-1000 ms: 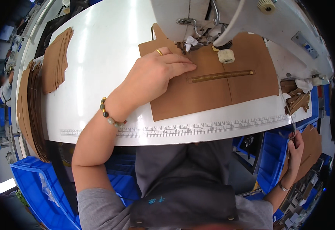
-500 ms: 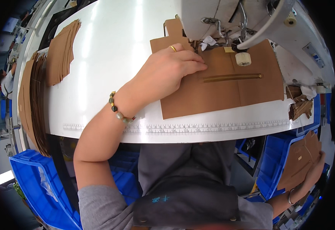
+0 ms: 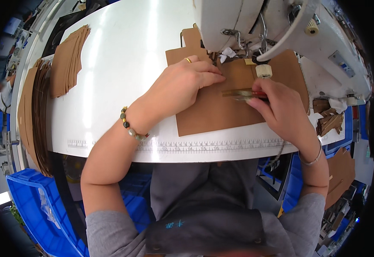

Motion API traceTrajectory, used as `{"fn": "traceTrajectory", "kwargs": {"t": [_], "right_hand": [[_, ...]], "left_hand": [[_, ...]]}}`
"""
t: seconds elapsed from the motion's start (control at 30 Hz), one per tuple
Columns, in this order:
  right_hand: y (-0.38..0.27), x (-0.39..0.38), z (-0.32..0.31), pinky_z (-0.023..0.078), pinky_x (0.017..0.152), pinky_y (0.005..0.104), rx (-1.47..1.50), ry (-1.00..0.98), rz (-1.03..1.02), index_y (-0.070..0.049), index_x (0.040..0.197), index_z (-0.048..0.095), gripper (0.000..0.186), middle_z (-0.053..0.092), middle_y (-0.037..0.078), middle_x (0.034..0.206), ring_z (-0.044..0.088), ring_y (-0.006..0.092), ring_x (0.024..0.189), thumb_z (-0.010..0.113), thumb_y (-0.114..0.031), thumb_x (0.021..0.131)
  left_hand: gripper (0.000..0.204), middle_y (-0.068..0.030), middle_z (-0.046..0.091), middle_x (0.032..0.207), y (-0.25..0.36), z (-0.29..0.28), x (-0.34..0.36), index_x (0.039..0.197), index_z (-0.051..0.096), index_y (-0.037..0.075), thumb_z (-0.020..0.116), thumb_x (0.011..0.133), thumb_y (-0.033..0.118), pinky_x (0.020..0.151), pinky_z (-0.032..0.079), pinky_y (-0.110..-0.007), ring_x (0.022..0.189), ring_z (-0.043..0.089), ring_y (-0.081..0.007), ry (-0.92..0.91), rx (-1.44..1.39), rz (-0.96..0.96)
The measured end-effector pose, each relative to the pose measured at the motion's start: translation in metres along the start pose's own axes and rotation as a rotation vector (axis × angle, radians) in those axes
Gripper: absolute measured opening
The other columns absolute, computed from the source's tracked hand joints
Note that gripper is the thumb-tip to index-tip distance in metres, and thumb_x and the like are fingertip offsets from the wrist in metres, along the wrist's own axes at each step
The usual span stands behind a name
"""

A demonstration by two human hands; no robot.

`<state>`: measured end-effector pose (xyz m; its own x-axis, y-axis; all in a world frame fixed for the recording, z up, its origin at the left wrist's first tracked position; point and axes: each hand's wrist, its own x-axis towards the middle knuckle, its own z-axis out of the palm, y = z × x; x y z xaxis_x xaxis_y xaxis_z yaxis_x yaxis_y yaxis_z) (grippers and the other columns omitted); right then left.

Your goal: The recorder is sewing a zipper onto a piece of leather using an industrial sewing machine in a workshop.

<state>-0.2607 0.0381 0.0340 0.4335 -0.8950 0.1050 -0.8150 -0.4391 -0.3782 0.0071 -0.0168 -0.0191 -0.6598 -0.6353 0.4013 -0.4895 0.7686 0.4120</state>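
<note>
A brown fabric panel (image 3: 195,115) lies under the white sewing machine (image 3: 221,25), with a gold zipper (image 3: 234,92) set in it. My left hand (image 3: 187,79) rests on the panel left of the machine's needle area, fingers stretched out and pressing it down. Over the zipper, my right hand (image 3: 281,105) is closed round small thread snips (image 3: 259,94) with a red part at the grip; their metal blades point left and are slightly blurred. My right fingers cover the zipper's right end. A pale cord hangs below my right wrist.
Stacked brown panels (image 3: 69,62) lie at the table's far left, beside a second, taller stack (image 3: 35,115). A blue bin (image 3: 45,205) stands below left. Brown scraps (image 3: 330,122) sit at the right edge. A printed ruler (image 3: 187,147) runs along the front edge.
My right hand has come up from the blue bin at lower right to the zipper, now with thread snips in it. My left hand stays on the panel.
</note>
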Motion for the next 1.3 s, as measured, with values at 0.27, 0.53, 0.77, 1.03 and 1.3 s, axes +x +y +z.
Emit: {"fn": "traceTrajectory", "kwargs": {"t": [0.27, 0.53, 0.77, 1.03, 1.3], "right_hand": [[0.009, 0.03, 0.018, 0.053, 0.068, 0.0458, -0.086, -0.046, -0.145, -0.006, 0.102, 0.061, 0.029, 0.069, 0.013, 0.082, 0.069, 0.0357, 0.081, 0.071, -0.032, 0.095], [0.011, 0.03, 0.023, 0.051, 0.066, 0.0443, 0.097, -0.009, -0.246, -0.009, 0.1, 0.062, 0.026, 0.068, 0.009, 0.086, 0.069, 0.034, 0.079, 0.072, -0.033, 0.094], [0.01, 0.028, 0.025, 0.05, 0.064, 0.0446, -0.022, -0.038, -0.186, -0.01, 0.098, 0.062, 0.024, 0.067, 0.009, 0.084, 0.068, 0.033, 0.077, 0.072, -0.031, 0.094], [0.022, 0.027, 0.029, 0.05, 0.064, 0.0435, -0.039, 0.175, -0.279, -0.009, 0.099, 0.065, 0.024, 0.067, 0.009, 0.081, 0.067, 0.0321, 0.075, 0.074, -0.031, 0.092], [0.021, 0.029, 0.033, 0.051, 0.065, 0.0436, -0.032, 0.106, -0.238, -0.009, 0.101, 0.067, 0.025, 0.067, 0.009, 0.082, 0.067, 0.0318, 0.077, 0.075, -0.031, 0.091]], "left_hand": [[0.053, -0.0051, 0.074, 0.119, -0.004, 0.002, 0.003, 0.113, 0.079, 0.011, 0.054, 0.074, -0.016, 0.091, 0.058, -0.039, 0.105, 0.068, -0.0289, 0.025, -0.044, 0.003], [0.017, -0.0037, 0.072, 0.104, -0.003, -0.002, 0.003, 0.1, 0.077, 0.01, 0.069, 0.088, 0.002, 0.081, 0.058, -0.037, 0.094, 0.068, -0.0273, -0.022, 0.003, 0.048], [0.006, -0.0038, 0.069, 0.099, 0.0, 0.002, 0.005, 0.097, 0.072, 0.009, 0.071, 0.091, 0.007, 0.078, 0.058, -0.038, 0.092, 0.068, -0.0273, 0.009, -0.006, 0.016], [0.019, -0.0023, 0.066, 0.081, 0.007, -0.021, 0.004, 0.095, 0.068, 0.01, 0.082, 0.085, 0.02, 0.069, 0.054, -0.036, 0.081, 0.067, -0.0243, -0.043, 0.071, -0.179], [0.039, -0.0005, 0.063, 0.071, 0.009, -0.015, -0.002, 0.092, 0.068, 0.011, 0.09, 0.075, 0.038, 0.065, 0.051, -0.037, 0.075, 0.064, -0.0226, -0.099, 0.028, -0.173]]}}
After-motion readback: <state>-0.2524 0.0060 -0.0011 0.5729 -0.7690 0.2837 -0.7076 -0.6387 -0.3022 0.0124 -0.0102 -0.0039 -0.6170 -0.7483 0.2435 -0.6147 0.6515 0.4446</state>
